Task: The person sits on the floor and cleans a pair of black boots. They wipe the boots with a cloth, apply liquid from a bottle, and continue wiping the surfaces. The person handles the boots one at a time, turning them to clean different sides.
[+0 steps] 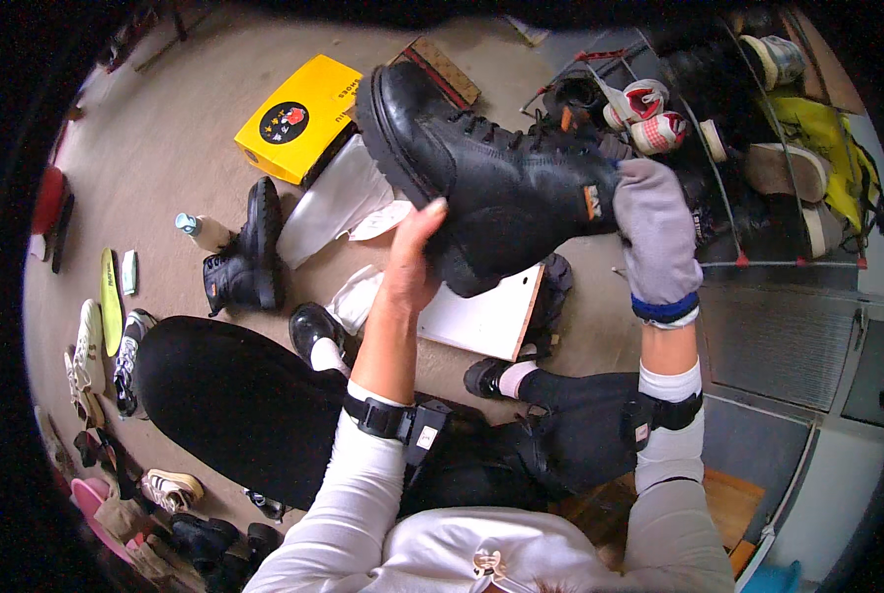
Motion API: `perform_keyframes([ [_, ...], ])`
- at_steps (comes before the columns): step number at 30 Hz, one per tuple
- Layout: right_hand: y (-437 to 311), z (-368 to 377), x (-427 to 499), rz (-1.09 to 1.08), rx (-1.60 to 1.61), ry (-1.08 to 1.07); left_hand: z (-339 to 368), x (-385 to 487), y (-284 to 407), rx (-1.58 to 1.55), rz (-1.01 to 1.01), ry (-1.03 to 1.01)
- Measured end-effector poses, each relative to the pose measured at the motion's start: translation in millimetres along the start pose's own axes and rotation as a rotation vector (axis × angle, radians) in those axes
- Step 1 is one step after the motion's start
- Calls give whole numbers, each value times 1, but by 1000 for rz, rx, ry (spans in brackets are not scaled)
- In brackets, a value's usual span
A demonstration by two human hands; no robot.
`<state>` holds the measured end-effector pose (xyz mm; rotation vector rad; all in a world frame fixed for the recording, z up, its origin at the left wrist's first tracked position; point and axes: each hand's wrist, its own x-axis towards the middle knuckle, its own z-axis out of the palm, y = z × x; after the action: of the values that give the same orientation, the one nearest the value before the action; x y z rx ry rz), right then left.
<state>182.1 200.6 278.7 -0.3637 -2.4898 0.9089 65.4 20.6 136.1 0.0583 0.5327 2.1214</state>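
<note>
A black leather lace-up boot (486,163) is held up on its side, its toe at upper left and its laces along the top. My bare left hand (416,256) grips it at the sole near the heel, thumb on the sole's edge. My right hand (655,222), in a grey cloth mitt or glove with a blue cuff, is at the boot's collar; its fingertips are hidden. A matching black boot (253,256) lies on the floor at left, touching or close to a pale bottle with a blue cap (203,230).
A yellow shoe box (297,118), white paper (342,196) and a white board or lid (482,315) lie ahead. A metal shoe rack (716,163) with several shoes stands at right. At left are a green insole (111,304) and several shoes (90,345).
</note>
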Motion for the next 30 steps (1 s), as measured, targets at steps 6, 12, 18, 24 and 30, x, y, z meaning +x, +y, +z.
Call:
perform_keyframes([
  [6, -3, 16, 5, 4, 505, 401, 18, 2, -18, -204, -130, 58],
  [12, -44, 79, -15, -387, -513, -16, 14, 5, -16, -450, -201, 49],
  [18, -24, 75, 27, -362, -462, -27, 21, -5, -31, -545, -330, 3],
  [24, -54, 100, -5, -297, -655, -433, 15, 1, -11, -468, -274, 46],
  [30, 8, 77, 23, -585, -650, -29, 19, -1, -30, -423, -357, 147],
])
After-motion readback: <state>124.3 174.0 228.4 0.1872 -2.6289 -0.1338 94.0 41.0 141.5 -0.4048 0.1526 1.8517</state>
